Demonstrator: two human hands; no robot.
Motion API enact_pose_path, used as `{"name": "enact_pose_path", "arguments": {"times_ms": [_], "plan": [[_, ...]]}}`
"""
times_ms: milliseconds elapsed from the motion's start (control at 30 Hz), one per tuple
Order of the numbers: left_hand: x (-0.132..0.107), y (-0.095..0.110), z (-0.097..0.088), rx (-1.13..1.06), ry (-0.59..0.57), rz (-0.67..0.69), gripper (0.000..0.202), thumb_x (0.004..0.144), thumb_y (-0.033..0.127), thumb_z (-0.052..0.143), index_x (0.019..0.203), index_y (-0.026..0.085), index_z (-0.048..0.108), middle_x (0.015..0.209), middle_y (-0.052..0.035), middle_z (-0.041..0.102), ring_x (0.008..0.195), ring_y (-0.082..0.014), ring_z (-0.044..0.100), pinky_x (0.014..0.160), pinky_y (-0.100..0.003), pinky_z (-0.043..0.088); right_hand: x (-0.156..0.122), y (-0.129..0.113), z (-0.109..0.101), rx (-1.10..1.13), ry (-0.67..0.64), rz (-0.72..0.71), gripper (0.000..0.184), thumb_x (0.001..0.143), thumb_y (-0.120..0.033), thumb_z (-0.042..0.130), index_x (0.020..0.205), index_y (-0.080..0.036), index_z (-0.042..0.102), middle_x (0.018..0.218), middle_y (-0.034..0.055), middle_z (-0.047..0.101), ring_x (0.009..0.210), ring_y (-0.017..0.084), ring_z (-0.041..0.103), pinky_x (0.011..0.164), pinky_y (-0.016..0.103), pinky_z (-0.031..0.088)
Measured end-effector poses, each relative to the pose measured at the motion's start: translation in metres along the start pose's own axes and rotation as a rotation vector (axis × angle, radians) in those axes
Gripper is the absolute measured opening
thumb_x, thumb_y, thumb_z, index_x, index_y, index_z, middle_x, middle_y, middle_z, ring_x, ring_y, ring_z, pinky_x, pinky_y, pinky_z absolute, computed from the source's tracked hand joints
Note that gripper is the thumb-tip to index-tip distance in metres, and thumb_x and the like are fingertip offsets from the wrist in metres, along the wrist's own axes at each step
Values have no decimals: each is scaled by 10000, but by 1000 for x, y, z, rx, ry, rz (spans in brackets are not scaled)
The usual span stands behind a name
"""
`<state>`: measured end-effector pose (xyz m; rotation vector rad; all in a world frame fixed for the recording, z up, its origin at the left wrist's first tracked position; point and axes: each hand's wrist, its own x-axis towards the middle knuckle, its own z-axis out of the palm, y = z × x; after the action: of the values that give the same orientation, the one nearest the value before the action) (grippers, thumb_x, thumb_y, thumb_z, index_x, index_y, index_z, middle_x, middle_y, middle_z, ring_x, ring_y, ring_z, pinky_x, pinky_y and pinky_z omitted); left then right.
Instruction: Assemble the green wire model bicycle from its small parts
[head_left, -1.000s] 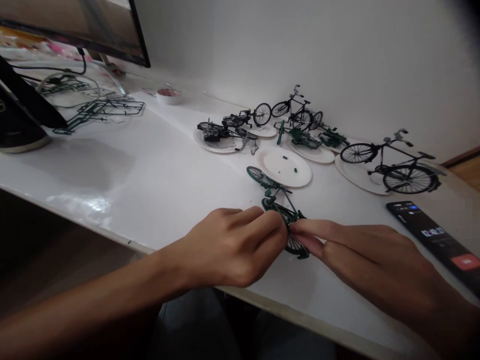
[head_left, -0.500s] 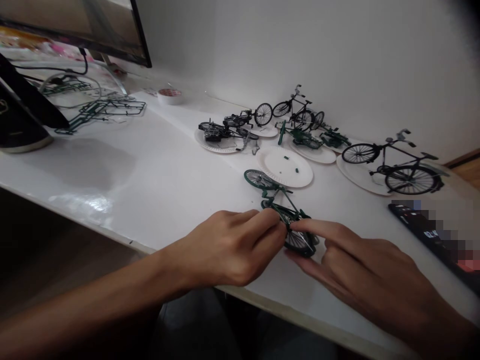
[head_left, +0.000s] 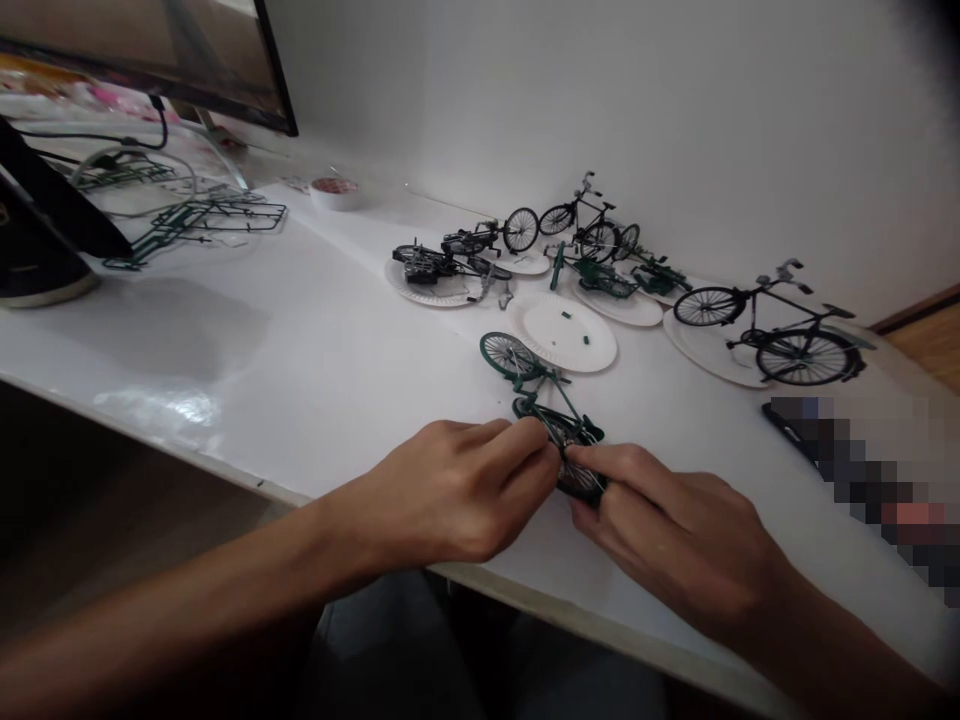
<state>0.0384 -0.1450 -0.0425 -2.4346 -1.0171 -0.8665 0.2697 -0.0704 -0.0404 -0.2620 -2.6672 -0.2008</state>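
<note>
A small green model bicycle (head_left: 541,400) lies on its side on the white table (head_left: 315,370) near the front edge. My left hand (head_left: 450,490) pinches its rear part between thumb and fingers. My right hand (head_left: 667,530) is curled round the rear wheel from the right, fingers closed on it. The front wheel (head_left: 506,354) points away toward a paper plate (head_left: 562,335) holding a few tiny green parts.
Several paper plates with model bicycles and parts stand at the back, including a black bicycle (head_left: 772,325) at right and another (head_left: 589,220) by the wall. A phone (head_left: 862,460) lies at right. A monitor (head_left: 150,60), green part frames (head_left: 195,220) and a tape roll (head_left: 336,190) sit at left.
My right hand has drawn in from stretched fingers to a closed grip on the rear wheel. The green bicycle has shifted slightly left. My left hand has kept its pinch.
</note>
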Motion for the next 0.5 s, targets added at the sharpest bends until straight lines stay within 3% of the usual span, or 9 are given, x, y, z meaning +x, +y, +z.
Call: {"name": "enact_pose_path", "arguments": {"times_ms": [100,367,500], "plan": [[0,1,-1,4,-27,-5,278,963,4,379,965,13,656,967,-176,705,786,-208,705,619,-315,629,3,0,-2,-116,-25,-127,169,890,-40,591,762,-146,566,921,118,712,722,167,672,503,293,412],[1,0,-1,-6,-45,-7,241,971,42,424,994,14,662,976,-170,711,789,-225,705,577,-318,608,4,-2,0,-152,14,-127,171,876,-56,634,751,-142,557,963,120,711,691,148,662,498,293,414],[1,-2,-1,-9,-26,-31,249,975,46,412,1013,17,656,1006,-177,708,837,-241,712,593,-328,615,12,-5,-2,-201,75,-118,174,882,-99,657,752,-155,556,953,114,712,843,176,696,487,288,396]]}}
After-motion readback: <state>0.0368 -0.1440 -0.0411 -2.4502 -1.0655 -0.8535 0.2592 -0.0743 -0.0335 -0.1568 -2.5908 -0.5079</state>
